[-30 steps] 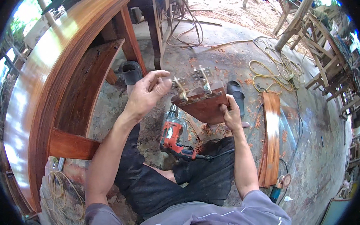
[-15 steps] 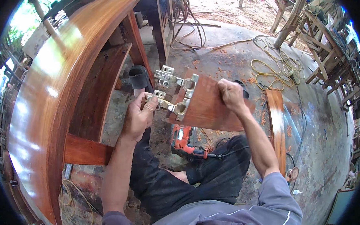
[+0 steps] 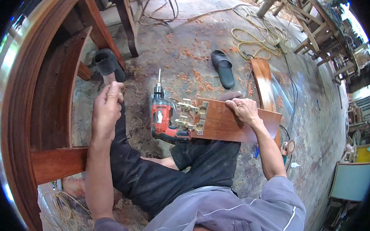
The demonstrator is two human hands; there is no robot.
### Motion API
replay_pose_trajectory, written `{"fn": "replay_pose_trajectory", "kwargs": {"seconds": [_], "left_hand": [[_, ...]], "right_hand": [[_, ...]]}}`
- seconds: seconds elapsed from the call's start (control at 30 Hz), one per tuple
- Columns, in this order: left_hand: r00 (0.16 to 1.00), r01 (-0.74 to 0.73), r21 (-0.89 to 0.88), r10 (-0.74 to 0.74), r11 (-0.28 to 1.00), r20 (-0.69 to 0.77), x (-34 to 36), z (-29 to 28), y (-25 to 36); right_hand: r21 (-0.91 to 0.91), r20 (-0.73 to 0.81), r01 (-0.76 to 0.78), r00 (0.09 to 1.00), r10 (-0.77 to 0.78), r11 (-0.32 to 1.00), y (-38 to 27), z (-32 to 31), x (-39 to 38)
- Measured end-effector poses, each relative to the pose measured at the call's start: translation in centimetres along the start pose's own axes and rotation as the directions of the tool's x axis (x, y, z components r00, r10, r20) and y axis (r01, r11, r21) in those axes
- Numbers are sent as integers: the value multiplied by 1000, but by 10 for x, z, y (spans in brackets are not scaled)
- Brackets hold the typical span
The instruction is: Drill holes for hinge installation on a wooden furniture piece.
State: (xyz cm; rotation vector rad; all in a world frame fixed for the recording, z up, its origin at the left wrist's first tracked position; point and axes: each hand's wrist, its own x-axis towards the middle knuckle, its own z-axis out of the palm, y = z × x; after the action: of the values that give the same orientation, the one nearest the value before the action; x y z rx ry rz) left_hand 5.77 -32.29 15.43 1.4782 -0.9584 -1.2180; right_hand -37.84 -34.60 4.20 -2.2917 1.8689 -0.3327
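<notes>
My right hand (image 3: 244,110) grips the upper edge of a flat, varnished wooden board (image 3: 223,124), held over my right leg. Two metal cabinet hinges (image 3: 192,116) are fixed along its left end, their arms pointing left. My left hand (image 3: 108,108) is apart from the board, off to the left above my leg. Its fingers are curled closed; whether something small is in them is hidden. Between the hand and the board, a red and black power drill (image 3: 162,116) lies on the floor, its long bit pointing away from me.
A large varnished wooden furniture piece (image 3: 57,151) stands close on the left. A black slipper (image 3: 223,68) and a long wooden plank (image 3: 262,82) lie on the floor. Coiled yellow cord (image 3: 252,41), wood shavings and an angle grinder (image 3: 288,147) are to the right.
My left hand has let go of the hinge and moved left. The right hand has brought the board lower and nearer, and the hinge arms sit closer to the board. The view has shifted.
</notes>
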Motion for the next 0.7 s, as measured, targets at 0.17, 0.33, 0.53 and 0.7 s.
{"fn": "replay_pose_trajectory", "kwargs": {"seconds": [0.17,0.33,0.53,0.7], "left_hand": [[998,-22,-26,23,999,55,-4,6,8],[996,-89,65,88,994,18,-13,6,14],[991,-134,147,130,980,32,-9,5,10],[986,-162,225,149,961,74,-4,-2,-10]], "right_hand": [[-5,16,-134,991,134,991,21,35,-29],[141,-65,-222,970,232,965,28,58,-37],[103,-29,-117,992,121,988,29,57,-29],[13,-11,-125,992,125,992,20,58,-24]]}}
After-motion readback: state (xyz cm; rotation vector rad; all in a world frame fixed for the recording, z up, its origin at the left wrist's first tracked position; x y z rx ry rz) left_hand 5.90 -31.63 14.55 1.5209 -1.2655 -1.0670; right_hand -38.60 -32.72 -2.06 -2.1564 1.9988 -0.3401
